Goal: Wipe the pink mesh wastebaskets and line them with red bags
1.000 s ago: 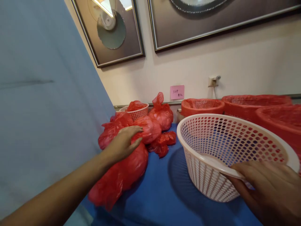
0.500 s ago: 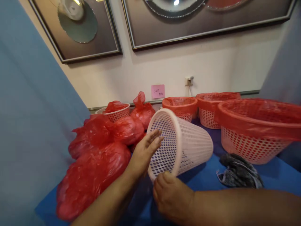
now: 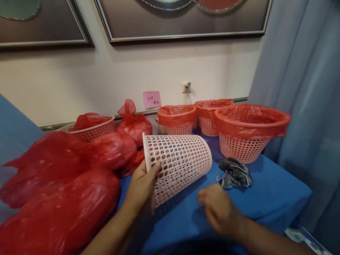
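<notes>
A white perforated plastic basket [image 3: 180, 161] lies tilted on its side above the blue-covered table [image 3: 183, 219], its mouth turned left and its base right. My left hand [image 3: 145, 179] grips it at the rim, thumb on the outer wall and fingers hidden inside the mouth. Off to the basket's lower right, my right hand [image 3: 219, 209] hangs apart from it, fingers curled in and slightly blurred, with nothing visible in them. The closest thing to that hand is a crumpled dark grey cloth [image 3: 235, 173] on the table.
Several knotted red plastic bags [image 3: 66, 198] crowd the left side, with a bag-filled basket [image 3: 98, 131] behind. Red-lined baskets [image 3: 244, 145] stand at the back right. A pink note [image 3: 152, 99] and a socket [image 3: 186, 88] are on the wall; a blue curtain [image 3: 300, 106] hangs at right.
The basket has turned so its outer side faces me. My left hand has taken hold of its rim, while my right hand has left the rim and moved right. The view has swung right.
</notes>
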`<state>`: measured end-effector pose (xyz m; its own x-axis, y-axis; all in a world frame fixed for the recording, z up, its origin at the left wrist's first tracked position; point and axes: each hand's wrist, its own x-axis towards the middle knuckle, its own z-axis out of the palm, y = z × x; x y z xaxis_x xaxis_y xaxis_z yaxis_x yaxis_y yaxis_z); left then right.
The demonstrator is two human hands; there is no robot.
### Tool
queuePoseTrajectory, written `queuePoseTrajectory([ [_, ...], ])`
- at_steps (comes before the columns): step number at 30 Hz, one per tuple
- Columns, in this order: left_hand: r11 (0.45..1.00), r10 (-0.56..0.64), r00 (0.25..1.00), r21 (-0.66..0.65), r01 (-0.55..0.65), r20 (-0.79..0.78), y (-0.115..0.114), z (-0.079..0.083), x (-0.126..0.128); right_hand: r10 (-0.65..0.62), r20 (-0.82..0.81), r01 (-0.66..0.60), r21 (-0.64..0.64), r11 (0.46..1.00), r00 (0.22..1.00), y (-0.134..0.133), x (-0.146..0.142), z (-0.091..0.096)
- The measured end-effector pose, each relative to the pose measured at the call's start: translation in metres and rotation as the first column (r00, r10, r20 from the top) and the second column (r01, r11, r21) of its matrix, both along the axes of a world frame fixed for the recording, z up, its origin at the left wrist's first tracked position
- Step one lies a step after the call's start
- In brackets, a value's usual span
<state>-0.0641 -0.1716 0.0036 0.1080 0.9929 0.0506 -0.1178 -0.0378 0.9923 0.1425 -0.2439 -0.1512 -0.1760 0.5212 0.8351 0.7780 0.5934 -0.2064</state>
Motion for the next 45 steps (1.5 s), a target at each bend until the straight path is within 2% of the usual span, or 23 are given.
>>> queuePoseTrajectory([
  [1,0.999,0.006,0.999,0.044,-0.005,-0.033,-0.001,-0.011,-0.002,-0.131,-0.057,0.131,-0.011,0.991,0.99,0.003,0.029,-0.002],
  [2,0.996,0.017,0.997,0.088,-0.01,-0.076,-0.001,-0.024,-0.003,-0.289,-0.098,0.282,-0.079,0.956,0.952,0.008,0.055,-0.004],
  [3,0.992,0.031,0.993,0.127,-0.016,-0.118,0.0,-0.037,-0.004,-0.44,-0.109,0.419,-0.171,0.892,0.891,0.015,0.077,-0.007],
  [5,0.982,0.043,0.983,0.187,-0.009,-0.176,0.005,-0.066,-0.006,-0.672,-0.04,0.616,-0.365,0.699,0.739,0.029,0.106,-0.015],
  [6,0.978,0.042,0.982,0.206,-0.003,-0.183,0.009,-0.079,-0.007,-0.721,0.02,0.653,-0.44,0.616,0.693,0.035,0.113,-0.019],
  [8,0.973,0.01,0.978,0.226,0.038,-0.208,0.016,-0.104,-0.01,-0.724,0.133,0.661,-0.542,0.518,0.677,0.043,0.116,-0.028],
  [11,0.968,-0.037,0.959,0.23,0.104,-0.28,0.025,-0.131,-0.015,-0.701,0.199,0.641,-0.622,0.45,0.685,0.043,0.109,-0.038],
  [14,0.965,-0.052,0.938,0.225,0.136,-0.343,0.031,-0.144,-0.02,-0.773,0.142,0.643,-0.658,0.392,0.618,0.034,0.109,-0.044],
  [15,0.966,-0.049,0.931,0.221,0.137,-0.363,0.032,-0.146,-0.022,-0.796,0.092,0.632,-0.665,0.398,0.598,0.03,0.111,-0.047],
  [16,0.966,-0.047,0.922,0.216,0.139,-0.384,0.033,-0.146,-0.023,-0.803,0.022,0.603,-0.672,0.429,0.596,0.027,0.113,-0.049],
  [19,0.966,-0.054,0.891,0.203,0.161,-0.451,0.029,-0.135,-0.024,-0.729,-0.285,0.41,-0.674,0.614,0.623,0.021,0.117,-0.054],
  [20,0.963,-0.06,0.88,0.205,0.175,-0.47,0.026,-0.127,-0.022,-0.689,-0.401,0.326,-0.665,0.672,0.604,0.021,0.116,-0.054],
  [22,0.953,-0.067,0.871,0.227,0.2,-0.487,0.02,-0.107,-0.017,-0.615,-0.603,0.181,-0.624,0.76,0.508,0.025,0.107,-0.047],
  [25,0.935,-0.075,0.905,0.286,0.209,-0.418,0.013,-0.073,-0.003,-0.486,-0.78,0.085,-0.495,0.864,0.395,0.038,0.081,-0.019],
  [27,0.933,-0.081,0.938,0.305,0.19,-0.338,0.015,-0.056,0.006,-0.38,-0.837,0.082,-0.38,0.921,0.394,0.05,0.06,0.008],
  [29,0.947,-0.07,0.957,0.282,0.152,-0.28,0.021,-0.048,0.012,-0.266,-0.873,0.09,-0.251,0.964,0.409,0.064,0.04,0.036],
  [32,0.967,-0.019,0.969,0.243,0.081,-0.247,0.03,-0.052,0.013,-0.112,-0.893,0.123,-0.065,0.99,0.435,0.087,0.017,0.07],
  [34,0.967,0.016,0.971,0.25,0.046,-0.238,0.03,-0.061,0.011,-0.033,-0.883,0.173,0.054,0.983,0.468,0.102,0.007,0.083],
  [37,0.958,0.063,0.968,0.285,0.009,-0.242,0.021,-0.076,0.011,0.001,-0.842,0.303,0.195,0.933,0.539,0.118,-0.003,0.086],
  [39,0.948,0.089,0.966,0.317,-0.007,-0.245,0.016,-0.086,0.015,-0.038,-0.771,0.328,0.225,0.917,0.635,0.122,-0.009,0.078],
  [42,0.931,0.101,0.966,0.365,-0.007,-0.239,0.015,-0.102,0.021,-0.015,-0.508,0.127,0.186,0.974,0.861,0.115,-0.02,0.057],
  [43,0.926,0.1,0.966,0.376,-0.002,-0.24,0.017,-0.107,0.022,0.035,-0.419,0.036,0.162,0.986,0.907,0.111,-0.022,0.05],
  [45,0.919,0.094,0.963,0.393,0.014,-0.253,0.021,-0.115,0.021,0.115,-0.333,-0.075,0.13,0.989,0.936,0.103,-0.026,0.038],
])
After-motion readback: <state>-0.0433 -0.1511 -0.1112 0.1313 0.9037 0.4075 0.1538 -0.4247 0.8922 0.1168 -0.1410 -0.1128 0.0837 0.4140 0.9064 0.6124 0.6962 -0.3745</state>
